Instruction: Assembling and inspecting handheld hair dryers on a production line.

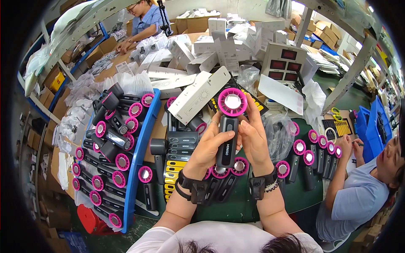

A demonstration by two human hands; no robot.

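Note:
Between my two hands, a dark grey handheld fan stands upright, its round head ringed in bright pink with a shiny silver centre. My left hand is closed round the handle, the thumb lying across its front. From the other side my right hand grips the fan just below and beside the head. Below my wrists, several like fans lie on the green table, partly hidden by my forearms. More fans are grouped on the right. Left of my left hand is a stack of dark grey handles.
A blue tray full of fans lies at the left. Behind my hands are a long white box, a heap of white cartons and a panel with red displays. One co-worker sits at right, another far left.

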